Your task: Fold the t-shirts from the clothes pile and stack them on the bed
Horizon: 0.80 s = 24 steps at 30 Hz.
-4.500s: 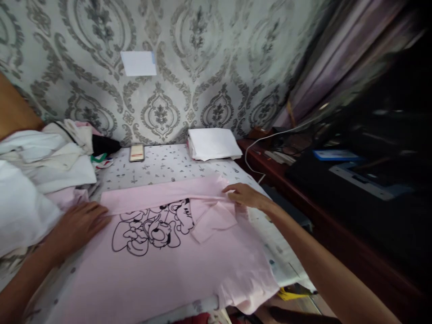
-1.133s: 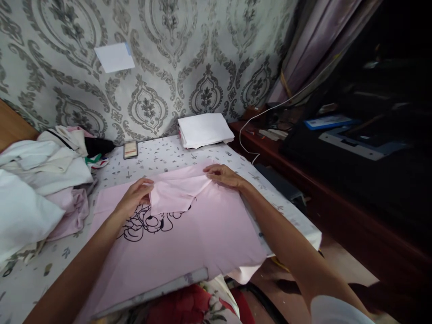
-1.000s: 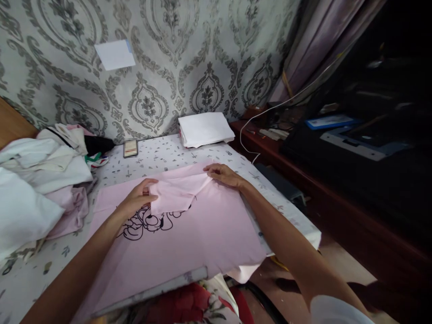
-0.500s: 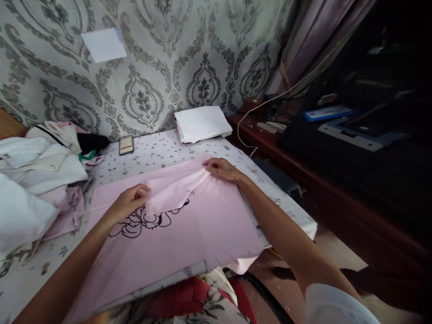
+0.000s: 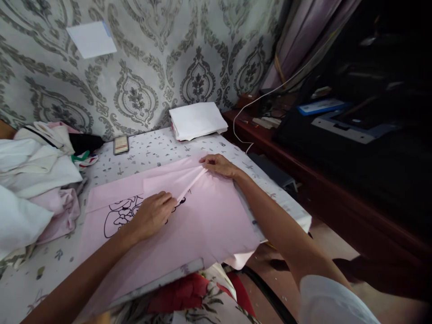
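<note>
A pink cloth point(image 5: 195, 238) with a black line drawing lies spread in front of me, part of its far side folded over as a flap point(image 5: 158, 183). I cannot tell whether it is a shirt. My right hand point(image 5: 221, 165) pinches the cloth at the far end of the fold, drawing creases toward the fingers. Curled over the drawing, my left hand point(image 5: 153, 215) has its fingertips closed on the flap's slanting lower edge. The palm and forearm cover part of the print.
A patterned white sheet point(image 5: 145, 148) covers the surface under the cloth. Crumpled clothes point(image 5: 40, 175) are heaped at left. Toward the wall are a small card-like item point(image 5: 121, 145) and a folded white stack point(image 5: 199, 120). A dark red cabinet point(image 5: 324, 193) and white cable point(image 5: 234, 123) are at right.
My left hand has moved right along the flap, from its left corner to its lower edge, and the flap is pulled into a tighter slanting fold. The right hand keeps its pinch.
</note>
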Motion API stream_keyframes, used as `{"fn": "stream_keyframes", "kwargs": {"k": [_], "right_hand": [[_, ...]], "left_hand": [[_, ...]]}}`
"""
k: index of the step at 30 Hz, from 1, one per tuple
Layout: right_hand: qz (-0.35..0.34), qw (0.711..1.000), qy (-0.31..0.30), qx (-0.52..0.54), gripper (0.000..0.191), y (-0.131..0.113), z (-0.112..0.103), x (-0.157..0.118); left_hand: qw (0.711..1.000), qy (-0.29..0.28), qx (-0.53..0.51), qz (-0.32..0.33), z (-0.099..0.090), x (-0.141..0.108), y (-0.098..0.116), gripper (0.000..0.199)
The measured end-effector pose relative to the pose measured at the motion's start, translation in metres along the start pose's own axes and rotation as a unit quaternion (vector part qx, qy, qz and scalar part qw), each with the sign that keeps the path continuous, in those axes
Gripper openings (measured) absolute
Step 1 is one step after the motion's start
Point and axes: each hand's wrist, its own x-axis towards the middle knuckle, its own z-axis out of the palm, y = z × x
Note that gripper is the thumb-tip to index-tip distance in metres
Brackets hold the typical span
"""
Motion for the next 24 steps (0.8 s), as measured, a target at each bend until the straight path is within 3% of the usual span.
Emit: {"fn": "stream_keyframes", "kwargs": {"k": [7,9,11,14,17,20,24], "right_hand": [[0.011,1.0,0.001,0.002,0.02,0.002,-0.001,-0.001],[0.001,1.0,0.011,-0.018,0.025,-0.004,0.0,-0.003],[-0.031,0.997,0.033,-0.059,0.032,-0.015,0.004,-0.006],[-0.092,0.982,0.054,-0.157,0.021,-0.039,0.018,-0.01],[-0.105,0.963,0.007,-0.248,0.013,-0.059,0.04,-0.015],[-0.083,0.945,-0.066,-0.31,0.015,-0.065,0.057,-0.023],[-0.067,0.934,-0.088,-0.339,0.017,-0.061,0.063,-0.032]], "left_hand": [[0.979,-0.044,-0.19,-0.061,-0.012,-0.008,-0.002,0.019],[0.973,-0.011,-0.207,-0.105,-0.016,-0.005,-0.015,0.02],[0.97,0.064,-0.176,-0.156,-0.019,0.0,-0.036,0.021],[0.958,0.133,-0.11,-0.231,-0.02,0.011,-0.074,0.019],[0.948,0.083,-0.118,-0.285,-0.018,0.019,-0.098,0.017],[0.937,0.027,-0.155,-0.312,-0.016,0.022,-0.105,0.012],[0.916,0.064,-0.247,-0.309,-0.017,0.02,-0.105,0.011]]}}
